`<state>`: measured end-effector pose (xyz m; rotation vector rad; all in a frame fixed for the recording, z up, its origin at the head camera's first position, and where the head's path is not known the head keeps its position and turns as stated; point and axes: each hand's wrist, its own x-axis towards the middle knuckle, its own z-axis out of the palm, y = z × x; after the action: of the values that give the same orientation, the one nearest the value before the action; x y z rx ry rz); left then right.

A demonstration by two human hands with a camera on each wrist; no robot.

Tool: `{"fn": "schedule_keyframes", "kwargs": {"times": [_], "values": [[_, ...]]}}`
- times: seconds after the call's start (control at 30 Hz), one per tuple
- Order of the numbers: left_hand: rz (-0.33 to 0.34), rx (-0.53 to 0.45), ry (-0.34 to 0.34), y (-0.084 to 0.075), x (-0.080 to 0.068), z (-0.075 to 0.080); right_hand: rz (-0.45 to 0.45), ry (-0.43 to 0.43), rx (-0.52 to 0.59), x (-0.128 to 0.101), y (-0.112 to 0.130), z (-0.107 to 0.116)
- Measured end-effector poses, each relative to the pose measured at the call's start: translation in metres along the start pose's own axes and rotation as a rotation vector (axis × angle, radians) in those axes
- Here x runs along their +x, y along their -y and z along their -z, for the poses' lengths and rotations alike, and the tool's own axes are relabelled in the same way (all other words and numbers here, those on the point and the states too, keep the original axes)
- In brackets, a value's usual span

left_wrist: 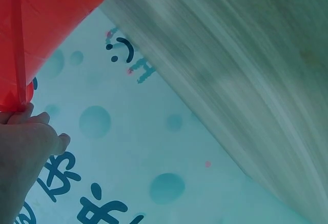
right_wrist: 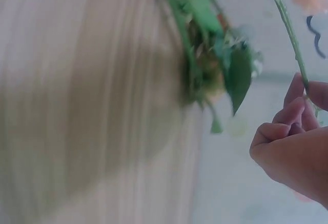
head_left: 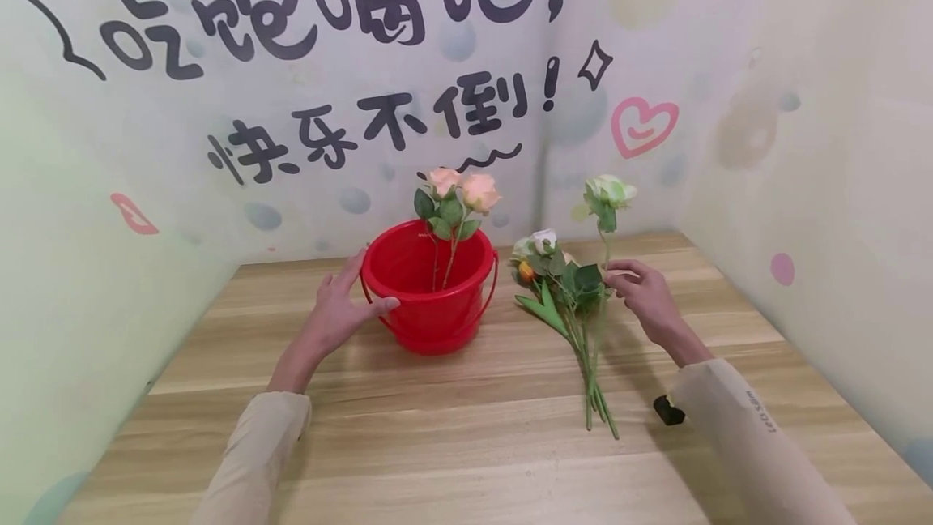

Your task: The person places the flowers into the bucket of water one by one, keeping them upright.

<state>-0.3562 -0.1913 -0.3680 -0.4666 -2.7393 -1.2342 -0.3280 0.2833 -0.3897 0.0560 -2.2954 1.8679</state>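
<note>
My left hand (head_left: 341, 306) holds the left side of a red bucket (head_left: 437, 322) at its rim, thumb toward the front and fingers farther back. Two pink roses (head_left: 479, 193) with green leaves stand inside the bucket, their heads above the rim. Between thumb and fingertips, my right hand (head_left: 647, 298) pinches the stem of a pale green-white flower (head_left: 611, 191), which is upright. In the right wrist view its green stem (right_wrist: 289, 29) runs up from the fingers. Just left of that hand lies a bunch of flowers (head_left: 543, 243) on the table, stems toward the front.
A wooden table (head_left: 437, 444) carries everything and meets a patterned wall (head_left: 306, 209) with large lettering behind. Side walls rise at left and right. A small black object (head_left: 668, 410) sits by the right sleeve. The bucket's thin red handle (head_left: 490, 298) hangs at its side.
</note>
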Motion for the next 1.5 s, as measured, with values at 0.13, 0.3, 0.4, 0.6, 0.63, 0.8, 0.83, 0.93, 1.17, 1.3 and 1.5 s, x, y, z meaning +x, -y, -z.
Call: {"fn": "schedule_keyframes", "kwargs": {"times": [0.13,0.3,0.4,0.6,0.63,0.8,0.83,0.93,1.17,1.3,1.5], "values": [[0.006,0.004,-0.006,0.001,0.000,0.002,0.017,0.015,0.032,0.002,0.011,-0.013],[0.009,0.003,-0.015,0.002,-0.001,0.004,0.043,0.022,0.103,0.005,0.029,-0.035],[0.015,0.003,-0.015,0.003,-0.002,0.005,0.072,0.022,0.141,0.008,0.040,-0.050],[0.025,-0.002,-0.017,0.003,-0.004,0.005,0.086,0.003,0.159,0.015,0.063,-0.080],[0.030,-0.003,-0.016,0.003,-0.005,0.005,0.084,-0.001,0.165,0.016,0.067,-0.084],[0.052,-0.017,-0.016,0.002,-0.004,0.002,0.083,-0.024,0.210,0.020,0.085,-0.103],[0.052,-0.020,-0.017,0.002,-0.004,0.002,0.091,-0.029,0.225,0.020,0.088,-0.106],[0.050,-0.030,-0.020,0.002,-0.004,0.000,0.118,-0.066,0.281,0.024,0.097,-0.116],[0.043,-0.023,-0.022,0.004,-0.004,-0.003,0.171,-0.163,0.317,0.035,0.112,-0.137],[0.041,-0.030,-0.031,0.003,-0.006,-0.004,0.183,-0.214,0.352,0.042,0.119,-0.144],[0.032,-0.027,-0.042,0.003,-0.007,-0.003,0.173,-0.285,0.393,0.051,0.122,-0.147]]}}
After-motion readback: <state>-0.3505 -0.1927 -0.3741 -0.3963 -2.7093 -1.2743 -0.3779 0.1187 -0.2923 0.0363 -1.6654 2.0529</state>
